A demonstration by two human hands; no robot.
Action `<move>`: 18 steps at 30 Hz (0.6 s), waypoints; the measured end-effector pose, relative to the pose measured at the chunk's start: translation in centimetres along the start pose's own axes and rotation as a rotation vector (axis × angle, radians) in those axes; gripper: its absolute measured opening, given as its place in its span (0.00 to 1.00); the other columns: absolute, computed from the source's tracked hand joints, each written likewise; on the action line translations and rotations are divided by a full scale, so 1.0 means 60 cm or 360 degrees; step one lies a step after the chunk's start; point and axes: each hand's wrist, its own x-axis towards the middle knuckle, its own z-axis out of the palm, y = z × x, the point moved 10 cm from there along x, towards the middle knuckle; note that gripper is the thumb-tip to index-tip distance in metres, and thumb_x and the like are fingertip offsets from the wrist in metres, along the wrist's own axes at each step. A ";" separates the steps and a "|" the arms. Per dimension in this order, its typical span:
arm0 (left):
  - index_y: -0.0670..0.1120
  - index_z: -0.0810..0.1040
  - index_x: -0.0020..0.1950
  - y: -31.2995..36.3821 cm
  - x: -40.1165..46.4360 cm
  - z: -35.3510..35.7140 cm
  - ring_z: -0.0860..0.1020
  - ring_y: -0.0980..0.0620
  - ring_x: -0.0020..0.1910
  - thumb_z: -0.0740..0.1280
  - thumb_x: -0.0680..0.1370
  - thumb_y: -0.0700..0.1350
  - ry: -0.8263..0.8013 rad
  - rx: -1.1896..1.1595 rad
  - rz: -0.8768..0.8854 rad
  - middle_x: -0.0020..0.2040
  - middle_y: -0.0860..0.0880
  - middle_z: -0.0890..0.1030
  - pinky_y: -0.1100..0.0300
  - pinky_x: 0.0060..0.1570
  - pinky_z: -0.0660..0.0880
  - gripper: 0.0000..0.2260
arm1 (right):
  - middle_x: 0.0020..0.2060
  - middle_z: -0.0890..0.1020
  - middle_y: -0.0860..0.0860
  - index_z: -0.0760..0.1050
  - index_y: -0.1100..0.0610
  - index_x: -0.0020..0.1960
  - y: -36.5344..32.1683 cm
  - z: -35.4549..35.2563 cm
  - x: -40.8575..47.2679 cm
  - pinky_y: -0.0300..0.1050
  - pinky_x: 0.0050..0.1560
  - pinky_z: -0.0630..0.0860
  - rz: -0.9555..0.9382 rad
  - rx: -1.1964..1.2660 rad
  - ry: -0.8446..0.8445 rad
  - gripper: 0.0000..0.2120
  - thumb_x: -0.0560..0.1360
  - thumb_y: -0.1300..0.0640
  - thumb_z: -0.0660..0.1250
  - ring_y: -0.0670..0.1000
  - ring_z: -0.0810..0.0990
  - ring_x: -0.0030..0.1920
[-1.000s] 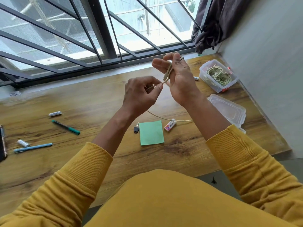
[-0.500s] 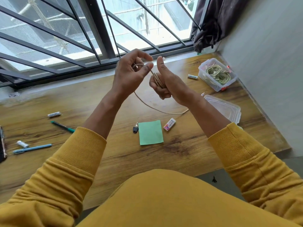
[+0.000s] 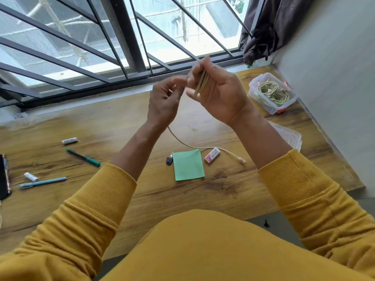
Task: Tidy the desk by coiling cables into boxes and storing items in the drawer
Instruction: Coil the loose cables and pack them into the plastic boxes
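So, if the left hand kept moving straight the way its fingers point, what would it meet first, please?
Probably the right hand and the cable coil it holds; the left hand points right at them, though depth is unclear.

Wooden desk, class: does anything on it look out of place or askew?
Loose items lie scattered on the wooden desk: two white batteries, green pen, blue pen. The beige cable's tail trails uncoiled.

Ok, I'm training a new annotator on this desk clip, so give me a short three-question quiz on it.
1. True or false: the clear box by the wall already holds coiled cable.
2. Which hand has the beige cable looped around its fingers?
3. What lies between the key and the eraser: A pen, B green note, C battery?

Key: 1 true; 2 the right hand; 3 B.
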 end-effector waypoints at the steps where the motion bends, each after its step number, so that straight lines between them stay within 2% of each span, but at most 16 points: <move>1: 0.49 0.87 0.57 -0.004 -0.009 0.005 0.72 0.55 0.31 0.66 0.85 0.51 0.0027 0.0044 -0.0034 0.34 0.54 0.79 0.54 0.32 0.70 0.11 | 0.47 0.85 0.53 0.77 0.56 0.54 -0.004 -0.006 0.004 0.57 0.65 0.68 -0.0030 0.0097 0.0030 0.21 0.89 0.49 0.48 0.57 0.81 0.64; 2: 0.49 0.87 0.60 -0.006 -0.020 0.013 0.69 0.60 0.29 0.66 0.85 0.50 0.0029 0.0073 -0.0058 0.32 0.56 0.77 0.60 0.31 0.67 0.11 | 0.52 0.86 0.53 0.77 0.56 0.57 -0.007 -0.010 0.009 0.58 0.67 0.69 -0.0061 0.0200 0.0045 0.21 0.90 0.48 0.48 0.58 0.79 0.68; 4: 0.50 0.85 0.66 -0.003 -0.042 0.029 0.70 0.64 0.27 0.67 0.86 0.47 0.0005 0.0148 -0.0068 0.34 0.57 0.77 0.69 0.31 0.62 0.11 | 0.61 0.85 0.54 0.76 0.56 0.63 -0.014 -0.018 0.017 0.59 0.67 0.71 -0.0104 0.0330 0.0071 0.22 0.90 0.47 0.46 0.57 0.77 0.73; 6: 0.51 0.84 0.69 0.004 -0.054 0.037 0.71 0.64 0.30 0.66 0.86 0.48 -0.0015 0.0251 -0.0052 0.36 0.53 0.77 0.65 0.33 0.64 0.13 | 0.67 0.82 0.54 0.74 0.55 0.69 -0.013 -0.027 0.020 0.60 0.67 0.72 -0.0136 0.0288 0.0117 0.23 0.90 0.46 0.44 0.55 0.75 0.75; 8: 0.52 0.84 0.69 0.008 -0.056 0.037 0.72 0.60 0.33 0.66 0.85 0.50 -0.0013 0.0353 -0.0034 0.37 0.53 0.80 0.59 0.34 0.65 0.14 | 0.70 0.80 0.55 0.72 0.54 0.72 -0.009 -0.040 0.020 0.62 0.75 0.68 -0.0184 0.0184 0.0180 0.23 0.90 0.46 0.44 0.55 0.74 0.76; 9: 0.51 0.84 0.69 0.012 -0.058 0.037 0.72 0.59 0.33 0.67 0.85 0.50 -0.0015 0.0379 -0.0020 0.38 0.52 0.81 0.59 0.34 0.66 0.14 | 0.71 0.79 0.56 0.71 0.54 0.72 -0.006 -0.048 0.020 0.61 0.79 0.64 -0.0214 0.0134 0.0224 0.23 0.90 0.47 0.44 0.55 0.73 0.76; 11: 0.50 0.86 0.66 0.022 -0.068 0.041 0.73 0.58 0.33 0.69 0.84 0.49 -0.0041 0.0372 0.0022 0.38 0.51 0.82 0.60 0.34 0.66 0.13 | 0.69 0.80 0.59 0.71 0.57 0.72 -0.003 -0.061 0.019 0.58 0.82 0.61 -0.0279 0.0031 0.0344 0.22 0.90 0.49 0.44 0.56 0.74 0.76; 15: 0.48 0.89 0.60 0.028 -0.078 0.045 0.77 0.55 0.34 0.72 0.82 0.48 -0.0124 0.0337 0.0058 0.39 0.51 0.84 0.56 0.33 0.73 0.10 | 0.63 0.83 0.62 0.74 0.63 0.65 0.007 -0.079 0.009 0.52 0.78 0.69 -0.0303 -0.0251 0.0546 0.19 0.90 0.54 0.49 0.57 0.80 0.70; 17: 0.46 0.89 0.56 0.035 -0.073 0.039 0.78 0.56 0.35 0.73 0.82 0.47 -0.0134 0.0326 0.0092 0.39 0.53 0.84 0.60 0.33 0.73 0.08 | 0.58 0.85 0.63 0.75 0.67 0.62 0.012 -0.081 0.003 0.53 0.74 0.74 -0.0276 -0.0468 0.0585 0.18 0.90 0.55 0.51 0.58 0.84 0.64; 18: 0.46 0.89 0.54 0.038 -0.067 0.033 0.78 0.58 0.34 0.73 0.81 0.47 -0.0124 0.0325 0.0096 0.39 0.55 0.83 0.63 0.34 0.71 0.07 | 0.54 0.87 0.62 0.75 0.68 0.61 0.014 -0.081 -0.001 0.50 0.68 0.78 -0.0249 -0.0598 0.0600 0.18 0.90 0.56 0.52 0.56 0.86 0.59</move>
